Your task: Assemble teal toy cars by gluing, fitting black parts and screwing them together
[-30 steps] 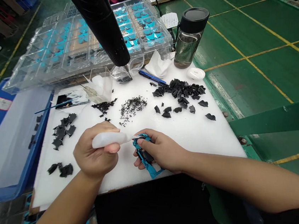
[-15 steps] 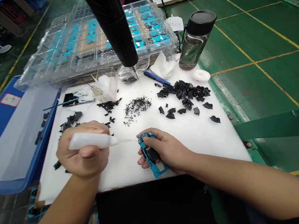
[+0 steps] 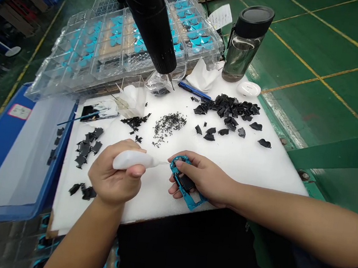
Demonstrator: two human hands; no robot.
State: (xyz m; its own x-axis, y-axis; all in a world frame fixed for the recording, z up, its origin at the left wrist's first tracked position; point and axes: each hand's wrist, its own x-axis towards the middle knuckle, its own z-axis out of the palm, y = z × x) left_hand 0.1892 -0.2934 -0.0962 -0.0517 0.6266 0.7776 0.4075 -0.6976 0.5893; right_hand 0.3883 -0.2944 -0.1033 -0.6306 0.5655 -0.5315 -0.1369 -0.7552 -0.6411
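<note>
My left hand [image 3: 115, 178] is closed round a white squeeze bottle [image 3: 133, 160] with a thin clear nozzle pointing right. The nozzle tip is at the rounded end of a blue plastic frame [image 3: 193, 201]; whether they touch I cannot tell. My right hand [image 3: 205, 175] grips that frame, thumb on top and fingers beneath, over the near part of the white work surface [image 3: 155, 204]. A black part [image 3: 186, 182] sits inside the frame. Dark flat pieces [image 3: 84, 147] lie left of my left hand. Beyond both hands is a scatter of tiny black screws or pins [image 3: 168, 126].
A black electric screwdriver [image 3: 158, 29] hangs over the surface. Behind it are clear trays [image 3: 108, 73] of blue parts. Black curved pieces [image 3: 229, 107], a blue pen [image 3: 194, 92], a drink bottle [image 3: 248, 43] and a white case [image 3: 248, 89] lie right. A blue bin [image 3: 27, 203] stands left.
My left hand and the squeeze bottle have moved right, closer to the blue frame, and the bottle has risen slightly. My right hand still holds the frame. The whole view has shifted slightly.
</note>
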